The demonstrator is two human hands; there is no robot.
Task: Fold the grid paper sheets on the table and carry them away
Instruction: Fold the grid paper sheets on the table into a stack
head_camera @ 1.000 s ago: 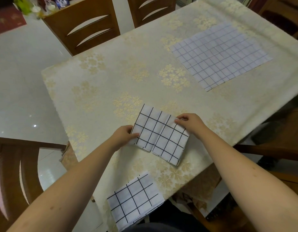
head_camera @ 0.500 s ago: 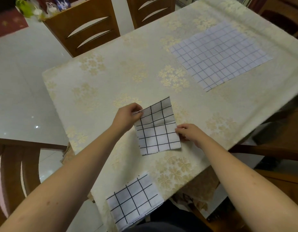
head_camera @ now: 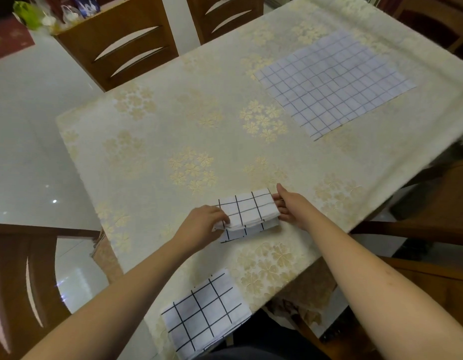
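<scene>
No words, labels, brands or numbers can be read anywhere (the grid paper sheets point(head_camera: 334, 84) carry ruled lines only).

Both forearms are bare to each hand, no sleeves showing.

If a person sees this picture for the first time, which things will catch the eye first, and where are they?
First, the two hands near the front edge of the table: the left hand and right hand grip the ends of a partly folded grid sheet. Next, a large flat grid sheet lies unfolded at the far right of the floral tablecloth. A folded grid sheet rests at the near edge, partly overhanging.
</scene>
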